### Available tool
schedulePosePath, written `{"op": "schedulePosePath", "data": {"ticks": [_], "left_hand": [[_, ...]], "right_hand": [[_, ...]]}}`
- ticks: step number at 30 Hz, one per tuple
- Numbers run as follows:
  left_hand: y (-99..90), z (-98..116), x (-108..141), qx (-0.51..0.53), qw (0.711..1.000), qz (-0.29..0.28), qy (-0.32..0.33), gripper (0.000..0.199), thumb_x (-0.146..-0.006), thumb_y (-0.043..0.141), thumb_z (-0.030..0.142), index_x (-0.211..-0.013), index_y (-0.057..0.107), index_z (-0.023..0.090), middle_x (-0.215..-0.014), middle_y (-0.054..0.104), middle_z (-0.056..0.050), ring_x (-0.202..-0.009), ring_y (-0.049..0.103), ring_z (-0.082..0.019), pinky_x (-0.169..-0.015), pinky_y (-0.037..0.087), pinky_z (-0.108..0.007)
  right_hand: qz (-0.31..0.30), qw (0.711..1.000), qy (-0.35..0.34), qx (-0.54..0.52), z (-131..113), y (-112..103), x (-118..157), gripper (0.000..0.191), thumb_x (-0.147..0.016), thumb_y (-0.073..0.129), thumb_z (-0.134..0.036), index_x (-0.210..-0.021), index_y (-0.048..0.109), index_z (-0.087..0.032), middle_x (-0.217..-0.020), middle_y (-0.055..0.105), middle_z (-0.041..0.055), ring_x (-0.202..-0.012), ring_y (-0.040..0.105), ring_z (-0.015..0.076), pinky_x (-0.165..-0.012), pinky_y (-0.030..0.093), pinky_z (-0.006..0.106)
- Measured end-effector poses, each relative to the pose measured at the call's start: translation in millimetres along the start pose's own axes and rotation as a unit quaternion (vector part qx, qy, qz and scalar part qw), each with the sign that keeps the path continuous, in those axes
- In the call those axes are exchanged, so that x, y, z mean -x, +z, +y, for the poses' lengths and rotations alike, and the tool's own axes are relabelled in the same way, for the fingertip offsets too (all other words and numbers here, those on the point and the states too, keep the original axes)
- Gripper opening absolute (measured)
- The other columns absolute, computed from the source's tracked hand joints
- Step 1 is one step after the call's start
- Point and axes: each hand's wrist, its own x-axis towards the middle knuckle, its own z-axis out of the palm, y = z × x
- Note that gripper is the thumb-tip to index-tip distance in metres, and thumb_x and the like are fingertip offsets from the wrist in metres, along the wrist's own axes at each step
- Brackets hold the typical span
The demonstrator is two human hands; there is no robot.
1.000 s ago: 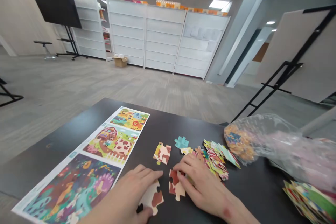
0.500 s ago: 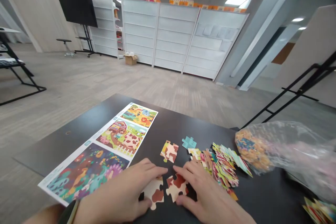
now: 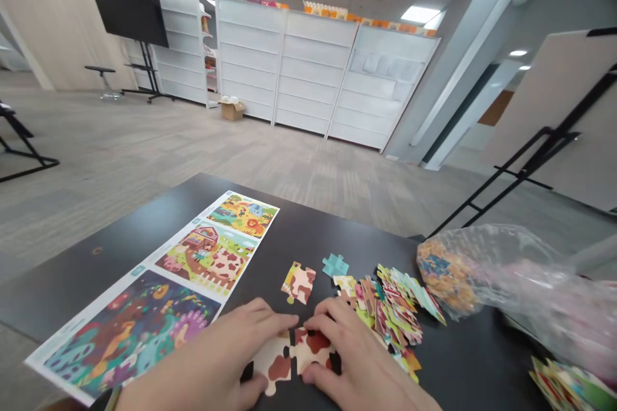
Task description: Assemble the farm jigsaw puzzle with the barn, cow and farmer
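Note:
My left hand (image 3: 212,356) grips a cream jigsaw piece with brown patches (image 3: 276,365) between thumb and fingers, flat on the dark table. In my right hand (image 3: 359,353), thumb and fingers pinch a second cow-patterned jigsaw piece (image 3: 308,352). The two pieces lie edge to edge, the right one's tab at the left one's side; whether they are fully locked I cannot tell. Just beyond my fingertips lies a loose brown-and-cream piece with a yellow edge (image 3: 299,282). A teal piece (image 3: 335,264) sits further back. Fingers partly cover both held pieces.
A printed picture sheet (image 3: 144,263) with three scenes lies to the left. Right of my hands is a heap of jigsaw pieces (image 3: 395,308). A clear plastic bag (image 3: 511,270) rests on the table's right side, with more pieces (image 3: 573,385) near the corner.
The two cow-patterned pieces have come closer together, the gap between them narrowing as my hands press inward. My view has turned slightly to the right.

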Motion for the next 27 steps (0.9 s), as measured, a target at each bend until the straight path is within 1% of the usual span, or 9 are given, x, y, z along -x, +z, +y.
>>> {"op": "schedulePosePath", "data": {"ticks": [4, 8, 12, 15, 17, 20, 22, 26, 27], "left_hand": [[0.9, -1.2, -1.8, -0.001, 1.000, 0.004, 0.013, 0.075, -0.075, 0.058, 0.006, -0.144, 0.055, 0.035, -0.132, 0.063, -0.001, -0.125, 0.057, -0.022, -0.109, 0.043, -0.031], [2.6, -6.5, -3.0, 0.003, 1.000, 0.000, 0.026, 0.075, -0.075, 0.059, 0.006, -0.145, 0.053, 0.033, -0.135, 0.061, -0.003, -0.127, 0.056, -0.023, -0.111, 0.043, -0.034], [4.0, -8.5, -3.4, 0.006, 0.999, -0.007, 0.034, 0.077, -0.076, 0.059, 0.005, -0.146, 0.051, 0.034, -0.135, 0.060, -0.002, -0.127, 0.056, -0.023, -0.111, 0.043, -0.035], [3.8, -6.1, -3.9, 0.003, 0.999, -0.007, 0.042, 0.074, -0.077, 0.058, 0.004, -0.144, 0.052, 0.035, -0.132, 0.062, -0.001, -0.124, 0.057, -0.022, -0.108, 0.044, -0.035], [2.7, -3.2, -4.9, 0.003, 0.998, -0.008, 0.056, 0.070, -0.077, 0.057, 0.003, -0.139, 0.055, 0.035, -0.129, 0.064, 0.000, -0.122, 0.057, -0.022, -0.106, 0.045, -0.034], [0.6, 1.0, -6.8, -0.009, 0.997, -0.016, 0.075, 0.051, -0.079, 0.056, 0.002, -0.120, 0.066, 0.031, -0.121, 0.067, 0.000, -0.117, 0.057, -0.023, -0.102, 0.046, -0.034], [0.1, 2.1, -7.7, -0.013, 0.997, -0.018, 0.080, 0.043, -0.080, 0.055, 0.002, -0.111, 0.068, 0.028, -0.117, 0.069, -0.001, -0.114, 0.057, -0.024, -0.099, 0.047, -0.034], [1.5, 0.2, -7.4, -0.007, 0.997, -0.008, 0.080, 0.055, -0.080, 0.057, 0.002, -0.127, 0.061, 0.031, -0.123, 0.067, 0.001, -0.116, 0.057, -0.022, -0.101, 0.046, -0.033], [1.9, -0.3, -7.2, -0.009, 0.997, -0.009, 0.082, 0.055, -0.080, 0.057, 0.002, -0.126, 0.061, 0.031, -0.124, 0.067, 0.001, -0.117, 0.057, -0.022, -0.101, 0.046, -0.033]], "right_hand": [[0.016, 1.000, -0.004, 0.003, 0.2, 0.9, -0.4, 0.036, -0.070, 0.082, -0.016, -0.102, 0.066, -0.020, -0.107, 0.062, 0.0036, -0.103, 0.056, 0.0239, -0.092, 0.043, 0.036], [0.036, 0.999, -0.029, 0.023, -0.1, 1.9, 0.0, 0.031, -0.073, 0.078, -0.017, -0.102, 0.066, -0.019, -0.101, 0.064, 0.0035, -0.098, 0.057, 0.0235, -0.090, 0.042, 0.037], [0.024, 0.999, -0.032, 0.011, -0.5, 2.7, 0.3, 0.032, -0.078, 0.077, -0.020, -0.109, 0.071, -0.023, -0.103, 0.065, 0.0023, -0.098, 0.058, 0.0217, -0.090, 0.043, 0.035], [0.013, 1.000, -0.022, 0.010, -0.4, 2.4, 0.3, 0.032, -0.077, 0.080, -0.022, -0.109, 0.074, -0.026, -0.104, 0.064, 0.0016, -0.096, 0.058, 0.0209, -0.086, 0.044, 0.033], [0.009, 1.000, -0.021, 0.009, -0.4, 2.1, 0.2, 0.031, -0.076, 0.082, -0.025, -0.107, 0.075, -0.027, -0.104, 0.063, 0.0014, -0.096, 0.058, 0.0208, -0.086, 0.044, 0.033], [0.007, 1.000, -0.013, 0.005, -1.0, 1.6, 0.2, 0.030, -0.076, 0.082, -0.027, -0.105, 0.076, -0.026, -0.105, 0.063, 0.0016, -0.096, 0.059, 0.0205, -0.086, 0.044, 0.033], [0.005, 1.000, -0.007, 0.006, -1.9, 1.1, 0.6, 0.028, -0.077, 0.082, -0.026, -0.104, 0.076, -0.026, -0.103, 0.063, 0.0015, -0.095, 0.059, 0.0203, -0.086, 0.044, 0.033], [-0.004, 1.000, 0.001, 0.008, -4.0, 0.5, 1.4, 0.027, -0.076, 0.081, -0.025, -0.103, 0.077, -0.025, -0.101, 0.063, 0.0018, -0.093, 0.059, 0.0204, -0.086, 0.043, 0.034], [-0.004, 1.000, 0.003, 0.007, -4.2, 0.7, 1.4, 0.027, -0.076, 0.081, -0.026, -0.103, 0.077, -0.024, -0.101, 0.063, 0.0019, -0.093, 0.059, 0.0204, -0.086, 0.043, 0.034]]}}
